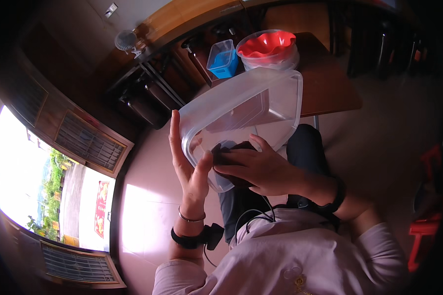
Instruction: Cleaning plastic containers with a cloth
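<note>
A large clear plastic container (243, 99) is tilted on its side above my lap, its rim facing me. My left hand (192, 169) grips its left end, with the thumb on the near side and the fingers along the outer wall. In my right hand (258, 166) is a dark brown cloth (240, 147), pressed at the container's near lower edge. Part of the cloth is hidden under my fingers. I cannot tell whether it touches the inside or the rim.
Beyond the container stands a low brown table (328, 81). On it are a red wavy-edged bowl (269, 44) inside round clear tubs and a blue basket (225, 66) with a clear box. A clip fan (126, 40) stands far left. A red stool (421, 236) is at right.
</note>
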Motion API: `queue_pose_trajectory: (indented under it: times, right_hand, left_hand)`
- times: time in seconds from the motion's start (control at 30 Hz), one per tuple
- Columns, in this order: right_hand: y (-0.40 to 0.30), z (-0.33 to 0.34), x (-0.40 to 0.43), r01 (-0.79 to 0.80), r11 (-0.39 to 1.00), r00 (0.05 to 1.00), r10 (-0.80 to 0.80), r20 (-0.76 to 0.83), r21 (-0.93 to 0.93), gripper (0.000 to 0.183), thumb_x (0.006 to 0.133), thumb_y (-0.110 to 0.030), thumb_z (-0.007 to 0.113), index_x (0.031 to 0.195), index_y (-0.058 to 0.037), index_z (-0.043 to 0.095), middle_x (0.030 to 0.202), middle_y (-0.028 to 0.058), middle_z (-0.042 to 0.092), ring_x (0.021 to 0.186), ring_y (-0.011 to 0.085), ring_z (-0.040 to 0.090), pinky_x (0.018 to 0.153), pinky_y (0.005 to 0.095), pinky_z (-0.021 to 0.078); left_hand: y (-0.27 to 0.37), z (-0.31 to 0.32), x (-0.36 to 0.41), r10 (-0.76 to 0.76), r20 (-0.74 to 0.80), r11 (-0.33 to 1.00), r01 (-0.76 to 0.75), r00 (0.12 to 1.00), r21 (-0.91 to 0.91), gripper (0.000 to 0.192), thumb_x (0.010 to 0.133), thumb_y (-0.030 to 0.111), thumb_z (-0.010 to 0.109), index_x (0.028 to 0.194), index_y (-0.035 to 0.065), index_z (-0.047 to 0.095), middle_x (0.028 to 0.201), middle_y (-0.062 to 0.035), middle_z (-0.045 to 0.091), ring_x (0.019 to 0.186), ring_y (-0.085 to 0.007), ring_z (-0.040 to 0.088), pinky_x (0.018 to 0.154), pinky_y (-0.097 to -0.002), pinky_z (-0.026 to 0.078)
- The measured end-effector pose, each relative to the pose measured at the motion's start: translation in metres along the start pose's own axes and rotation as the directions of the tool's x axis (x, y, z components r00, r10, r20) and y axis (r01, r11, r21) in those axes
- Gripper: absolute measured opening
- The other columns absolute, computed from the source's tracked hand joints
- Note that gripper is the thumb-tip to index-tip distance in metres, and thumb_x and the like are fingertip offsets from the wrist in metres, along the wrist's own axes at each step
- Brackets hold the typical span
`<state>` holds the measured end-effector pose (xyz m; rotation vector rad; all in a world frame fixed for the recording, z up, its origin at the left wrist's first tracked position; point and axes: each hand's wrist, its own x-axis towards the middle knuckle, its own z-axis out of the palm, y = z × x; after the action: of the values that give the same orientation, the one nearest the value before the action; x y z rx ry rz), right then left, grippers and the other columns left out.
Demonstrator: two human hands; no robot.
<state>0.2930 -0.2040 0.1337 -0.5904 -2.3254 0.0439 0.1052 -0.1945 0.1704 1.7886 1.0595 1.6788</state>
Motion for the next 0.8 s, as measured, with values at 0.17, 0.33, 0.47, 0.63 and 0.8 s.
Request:
queue_pose_trajectory:
  times: [0.17, 0.33, 0.47, 0.63, 0.8]
  right_hand:
    - [0.050, -0.007, -0.039, -0.091, 0.986, 0.976, 0.116, 0.183, -0.143, 0.054, 0.077, -0.011, 0.060, 0.129, -0.0072, 0.047, 0.110, 0.0148, 0.060, 0.107, 0.0269, 0.056, 0.100, 0.0427, 0.0319]
    - [0.049, -0.016, -0.032, -0.175, 0.966, 0.902, 0.234, 0.361, -0.189, 0.046, 0.078, -0.009, 0.054, 0.123, -0.0023, 0.051, 0.093, 0.0142, 0.062, 0.091, 0.0287, 0.061, 0.088, 0.0398, 0.0393]
    - [0.038, 0.010, -0.010, -0.238, 0.966, 0.929, 0.258, 0.266, -0.103, 0.043, 0.078, -0.008, 0.052, 0.120, -0.0009, 0.052, 0.088, 0.0136, 0.061, 0.084, 0.0283, 0.061, 0.077, 0.0376, 0.0407]
    - [0.029, 0.043, -0.002, -0.139, 0.904, 0.985, 0.083, 0.154, 0.403, 0.049, 0.074, -0.002, 0.056, 0.122, -0.0056, 0.052, 0.097, 0.0137, 0.059, 0.085, 0.0329, 0.059, 0.076, 0.0408, 0.0461]
    - [0.074, 0.038, -0.036, -0.498, 0.867, 0.666, 0.380, 0.642, 0.004, 0.035, 0.080, -0.008, 0.056, 0.114, -0.0119, 0.060, 0.100, 0.0098, 0.056, 0.091, 0.0288, 0.058, 0.078, 0.0397, 0.0472]
  left_hand:
    - [0.022, -0.011, 0.004, -0.211, -0.029, 0.976, 0.210, 0.977, -0.052, 0.092, 0.063, 0.056, 0.064, 0.142, 0.0183, 0.034, 0.101, -0.0110, 0.057, 0.090, -0.0183, 0.058, 0.081, -0.0360, 0.051]
    - [0.001, -0.014, 0.004, -0.234, 0.077, 0.969, 0.239, 0.969, -0.068, 0.095, 0.062, 0.056, 0.065, 0.142, 0.0161, 0.034, 0.112, -0.0129, 0.054, 0.104, -0.0248, 0.055, 0.088, -0.0413, 0.048]
    - [-0.010, -0.001, 0.002, -0.146, 0.142, 0.987, 0.153, 0.979, -0.044, 0.088, 0.064, 0.043, 0.062, 0.142, 0.0126, 0.033, 0.129, -0.0150, 0.045, 0.115, -0.0295, 0.050, 0.097, -0.0432, 0.042]
    - [-0.046, -0.001, 0.005, -0.340, 0.235, 0.903, 0.386, 0.910, -0.189, 0.085, 0.064, 0.032, 0.060, 0.142, 0.0118, 0.034, 0.128, -0.0149, 0.046, 0.117, -0.0305, 0.048, 0.098, -0.0451, 0.040]
    - [-0.057, -0.014, 0.010, -0.452, 0.201, 0.891, 0.450, 0.869, 0.060, 0.086, 0.061, 0.039, 0.063, 0.141, 0.0170, 0.039, 0.120, -0.0145, 0.048, 0.113, -0.0315, 0.051, 0.094, -0.0505, 0.042]
